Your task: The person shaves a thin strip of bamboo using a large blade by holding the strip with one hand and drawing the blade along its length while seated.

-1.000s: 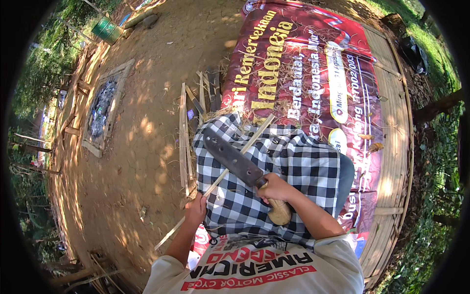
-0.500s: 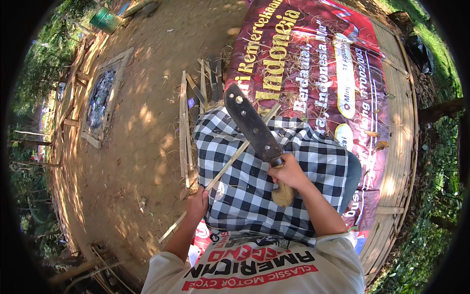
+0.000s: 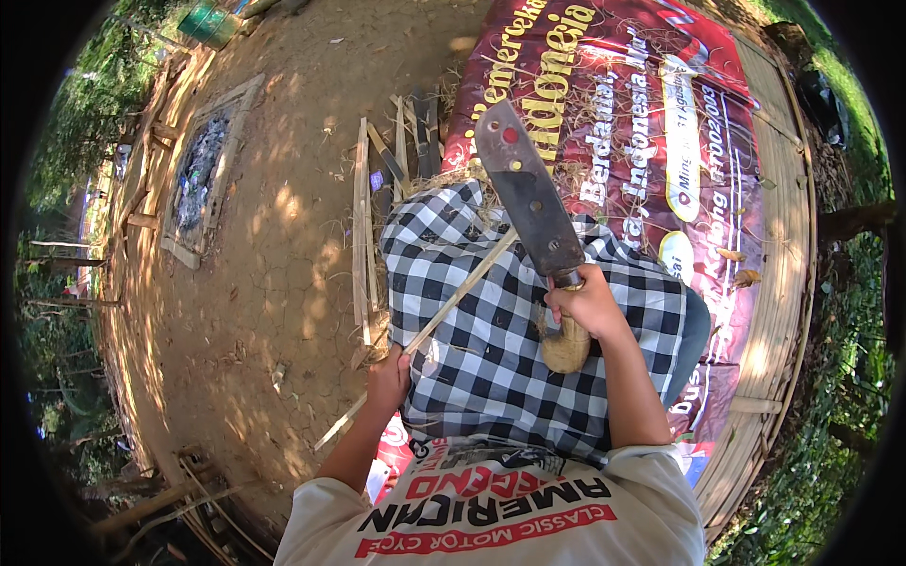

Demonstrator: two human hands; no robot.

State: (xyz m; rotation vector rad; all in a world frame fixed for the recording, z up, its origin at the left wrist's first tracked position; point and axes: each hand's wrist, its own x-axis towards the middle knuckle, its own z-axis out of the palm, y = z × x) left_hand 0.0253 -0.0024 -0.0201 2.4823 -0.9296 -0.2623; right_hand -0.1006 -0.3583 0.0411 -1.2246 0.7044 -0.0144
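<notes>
My left hand (image 3: 388,379) is closed around a thin pale strip of wood or bamboo (image 3: 458,300), which slants over my lap up to the right. One end sticks out below that hand. The strip's far end meets the edge of a broad dark machete blade (image 3: 535,203); whether they touch, I cannot tell. My right hand (image 3: 587,302) grips the machete at the top of its curved, light brown handle (image 3: 566,349), with the blade pointing away and slightly left. Beneath both lies a black-and-white checked cloth (image 3: 500,377) spread across my legs.
Long split strips (image 3: 362,236) lie on the bare earth left of my knees. A dark red printed banner (image 3: 604,104), littered with shavings, covers part of a bamboo platform (image 3: 779,245) at right. A framed ash pit (image 3: 200,174) and a green drum (image 3: 208,24) stand farther left.
The machete and my right hand have moved away from me and to the right. The strip's far end, which stuck out past the blade before, no longer shows beyond it.
</notes>
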